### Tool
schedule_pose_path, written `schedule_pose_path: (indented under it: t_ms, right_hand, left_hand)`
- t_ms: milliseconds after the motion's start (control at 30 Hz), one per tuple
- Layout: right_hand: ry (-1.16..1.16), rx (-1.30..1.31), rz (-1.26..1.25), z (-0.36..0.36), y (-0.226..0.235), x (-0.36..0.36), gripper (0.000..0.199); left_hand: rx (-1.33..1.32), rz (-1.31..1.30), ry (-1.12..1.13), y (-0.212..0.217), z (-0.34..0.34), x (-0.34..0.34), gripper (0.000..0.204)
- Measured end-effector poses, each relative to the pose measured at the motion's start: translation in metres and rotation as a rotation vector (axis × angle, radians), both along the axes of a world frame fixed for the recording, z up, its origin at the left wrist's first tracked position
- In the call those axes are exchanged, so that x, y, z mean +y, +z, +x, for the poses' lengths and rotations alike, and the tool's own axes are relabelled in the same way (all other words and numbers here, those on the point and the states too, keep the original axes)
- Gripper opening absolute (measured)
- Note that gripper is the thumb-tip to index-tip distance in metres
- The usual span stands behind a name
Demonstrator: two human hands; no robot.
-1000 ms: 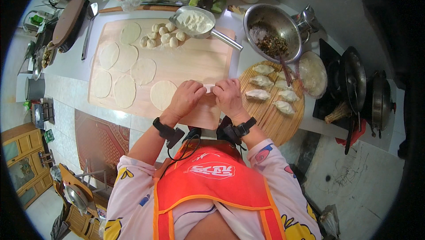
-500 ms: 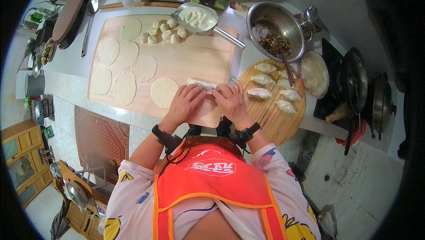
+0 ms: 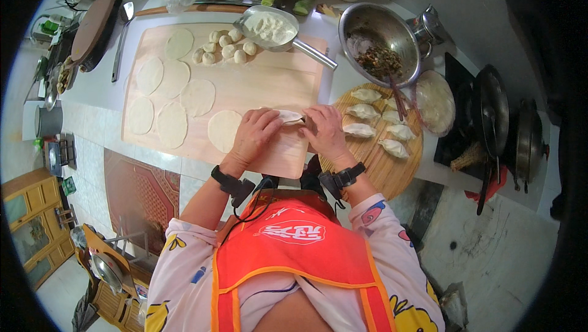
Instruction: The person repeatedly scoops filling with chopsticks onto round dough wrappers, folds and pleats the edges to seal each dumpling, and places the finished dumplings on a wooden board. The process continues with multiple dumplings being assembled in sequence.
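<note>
Both my hands pinch one folded dumpling (image 3: 290, 116) over the near right part of the wooden board (image 3: 269, 81). My left hand (image 3: 256, 135) grips its left end and my right hand (image 3: 323, 131) its right end. A flat round wrapper (image 3: 223, 130) lies on the board just left of my left hand. Several more rolled wrappers (image 3: 173, 100) spread over the board's left half. Small dough balls (image 3: 224, 48) sit at the board's far edge. Finished dumplings (image 3: 378, 127) rest on a round bamboo tray (image 3: 386, 169) to the right of my right hand.
A metal bowl of dark filling (image 3: 381, 56) with chopsticks stands behind the tray. A ladle-like pan of flour (image 3: 269, 27) sits at the board's far edge. A stove with dark pans (image 3: 495, 114) is at the right. A flat sieve (image 3: 436, 100) lies beside the tray.
My hands lifted the wrapper off the board and folded it shut; they now hold it slightly higher and further right, pinching its edge.
</note>
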State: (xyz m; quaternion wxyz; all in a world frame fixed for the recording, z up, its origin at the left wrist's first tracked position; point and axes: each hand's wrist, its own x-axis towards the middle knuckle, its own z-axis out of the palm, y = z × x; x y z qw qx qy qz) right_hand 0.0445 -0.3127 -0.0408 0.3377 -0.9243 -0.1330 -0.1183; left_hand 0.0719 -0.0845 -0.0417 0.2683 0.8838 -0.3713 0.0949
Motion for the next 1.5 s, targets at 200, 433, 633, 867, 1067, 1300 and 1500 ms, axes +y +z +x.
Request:
schedule_pose_path:
  t_ms: [200,433,633,867,1067,1300,1500]
  right_hand:
    - [-0.012,0.063,0.036,0.004,-0.008,-0.002,0.035]
    - [-0.112,0.099,0.139,-0.002,-0.009,-0.005,0.024]
    - [-0.133,0.067,0.138,-0.006,-0.013,0.002,0.017]
    - [-0.119,0.027,0.107,-0.005,-0.016,0.005,0.020]
    - [-0.175,0.060,0.144,-0.003,-0.013,0.006,0.023]
    - [-0.171,0.051,0.099,-0.003,-0.019,0.009,0.016]
    - [-0.145,0.029,0.070,-0.003,-0.016,0.010,0.017]
  left_hand:
    - [0.062,0.000,0.023,0.009,0.006,-0.034,0.035]
    - [0.189,-0.081,0.130,0.012,0.010,-0.052,0.025]
    - [0.219,-0.132,0.113,0.006,0.010,-0.050,0.024]
    - [0.209,-0.122,0.113,0.004,0.010,-0.050,0.020]
    - [0.191,-0.134,0.124,0.006,0.010,-0.051,0.018]
    - [0.172,-0.080,0.088,0.003,0.007,-0.050,0.017]
    - [0.044,-0.020,-0.024,0.001,0.006,-0.040,0.022]
